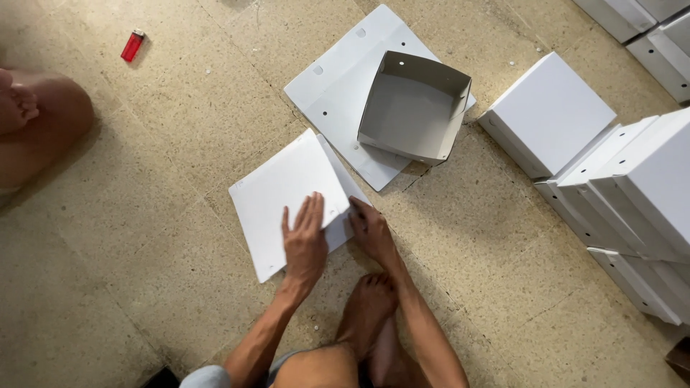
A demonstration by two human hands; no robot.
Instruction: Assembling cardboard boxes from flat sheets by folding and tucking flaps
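- Cardboard sheet [287,194], white and flat, lies on the tiled floor [144,251] at the centre of the scene, just ahead of the person's bare foot [368,302].
- Left hand [305,241] rests palm down on the near right part of the cardboard sheet. Grip state: fingers straight and held close together, pressing flat, closed around nothing.
- Right hand [372,231] sits at the right edge of the same sheet, where a side flap [345,188] angles upward. Grip state: the fingertips touch the flap edge; whether they pinch it or only push against it cannot be told.
- The two hands are close beside each other, with the folded edge between them.
- Half-formed box [415,106], open at the top with grey inner walls, stands far and to the right of the hands. It rests on a second flat sheet [338,79], which has small round holes near its edges.
- The near corner of the second flat sheet lies just beside the far right edge of the cardboard sheet.
- Finished white boxes [618,165] stand closed in a stack and row at the right side of the scene, well apart from the hands.
- Red lighter [132,45] lies on the floor at the far left.
- Another person's bare knee and foot [36,118] show at the left edge, well apart from the work.
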